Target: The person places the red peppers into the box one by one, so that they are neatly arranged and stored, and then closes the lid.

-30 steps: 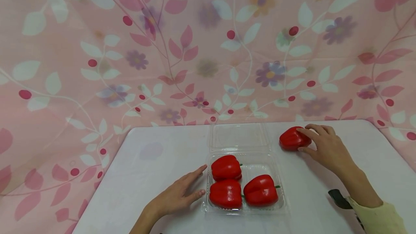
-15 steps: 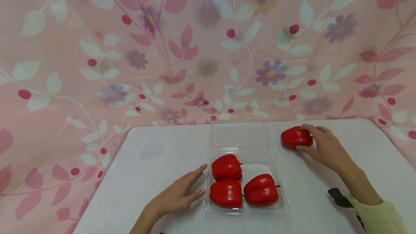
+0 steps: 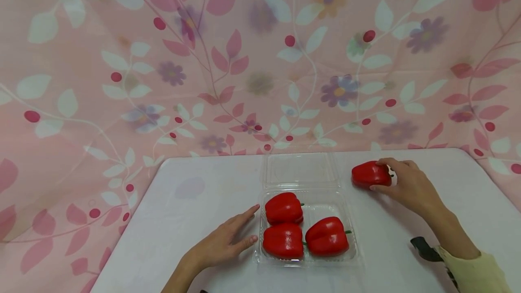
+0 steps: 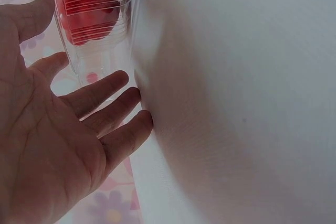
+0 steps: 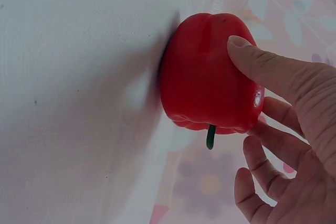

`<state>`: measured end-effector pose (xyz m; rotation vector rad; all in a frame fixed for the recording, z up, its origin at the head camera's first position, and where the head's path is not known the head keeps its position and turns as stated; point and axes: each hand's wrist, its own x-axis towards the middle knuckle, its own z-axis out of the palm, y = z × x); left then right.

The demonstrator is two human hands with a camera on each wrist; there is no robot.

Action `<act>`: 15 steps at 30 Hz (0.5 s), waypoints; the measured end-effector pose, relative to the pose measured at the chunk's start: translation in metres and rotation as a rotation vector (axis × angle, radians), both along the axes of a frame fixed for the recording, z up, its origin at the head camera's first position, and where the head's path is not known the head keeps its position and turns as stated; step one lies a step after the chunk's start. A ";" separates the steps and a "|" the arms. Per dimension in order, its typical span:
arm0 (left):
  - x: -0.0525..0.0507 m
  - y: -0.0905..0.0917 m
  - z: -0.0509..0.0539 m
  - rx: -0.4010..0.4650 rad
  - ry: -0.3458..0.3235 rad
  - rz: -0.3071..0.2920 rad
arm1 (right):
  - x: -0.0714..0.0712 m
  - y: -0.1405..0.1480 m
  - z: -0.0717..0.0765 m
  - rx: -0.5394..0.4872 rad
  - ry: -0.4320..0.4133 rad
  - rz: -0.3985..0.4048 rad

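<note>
A red bell pepper [image 3: 368, 175] with a short green stem lies on its side at the back right of the table. My right hand [image 3: 409, 186] pinches it near the stem end; in the right wrist view the thumb presses one side of the pepper [image 5: 207, 72] and fingers reach behind it. Three more red bell peppers, two at left [image 3: 284, 208] [image 3: 282, 241] and one at front right [image 3: 327, 237], lie in a clear plastic container [image 3: 319, 209]. Beside its left wall my left hand [image 3: 220, 245] is spread, thumb and index fingertips at the rim, holding nothing.
The container's clear lid [image 3: 299, 171] lies folded back toward the rear edge of the white table [image 3: 195, 216]. A pink floral cloth [image 3: 260, 58] hangs behind the table. A dark strap-like piece [image 3: 425, 248] sits by the right sleeve.
The pepper at the back right has turned and shifted slightly right, so its stem now shows, and my right hand's fingers have changed position on it. My left hand has stayed put.
</note>
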<state>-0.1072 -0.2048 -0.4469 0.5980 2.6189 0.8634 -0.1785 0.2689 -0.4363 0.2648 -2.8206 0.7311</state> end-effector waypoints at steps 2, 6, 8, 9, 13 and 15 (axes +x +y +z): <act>0.000 0.000 0.000 0.003 -0.001 -0.002 | 0.002 -0.001 0.002 -0.002 -0.016 -0.002; -0.001 0.000 0.000 0.002 -0.016 0.003 | 0.006 -0.004 0.004 -0.008 -0.045 0.001; -0.001 -0.001 -0.001 -0.002 -0.019 0.005 | 0.008 -0.005 0.005 -0.011 -0.050 0.006; 0.000 -0.001 -0.001 -0.004 -0.020 0.007 | 0.008 -0.005 0.005 -0.011 -0.052 0.009; -0.001 -0.001 -0.001 -0.004 -0.011 0.004 | 0.011 -0.005 0.007 -0.016 -0.039 0.028; -0.001 -0.001 0.000 -0.002 -0.004 0.002 | 0.011 -0.004 0.008 -0.019 -0.030 0.036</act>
